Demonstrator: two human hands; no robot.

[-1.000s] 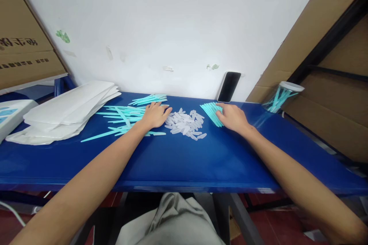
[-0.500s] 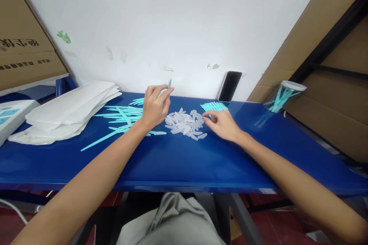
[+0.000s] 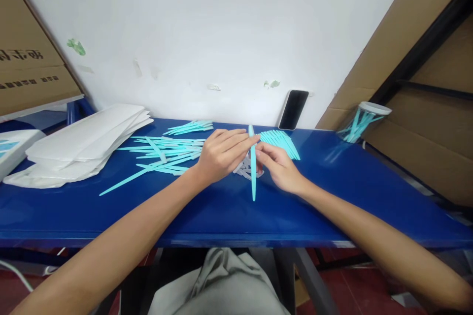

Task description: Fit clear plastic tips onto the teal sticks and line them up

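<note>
One turquoise eyebrow razor (image 3: 253, 172) is held up on end between my hands, its upper end paler than the rest. The fingers of my left hand (image 3: 223, 152) reach across it near the top and press against it. My right hand (image 3: 279, 167) pinches at its middle from the right; whether a small cover is also in those fingertips is hidden. Behind and below the hands, partly covered, lies a pile of clear plastic blade covers (image 3: 244, 170). Loose razors (image 3: 162, 150) are scattered to the left of my left hand. Past my right hand lies a neat row of razors (image 3: 283, 140).
Another small bunch of razors (image 3: 190, 127) lies near the wall. A phone (image 3: 293, 110) leans there. At right a clear jar (image 3: 358, 125) holds turquoise razors. White paper bags (image 3: 84, 142) are stacked at left, beside a white device (image 3: 18, 145). Cardboard (image 3: 33, 59) stands behind.
My left hand has moved right with the razor, over the pile of covers. My right hand has left the pile's edge and now meets the razor.
</note>
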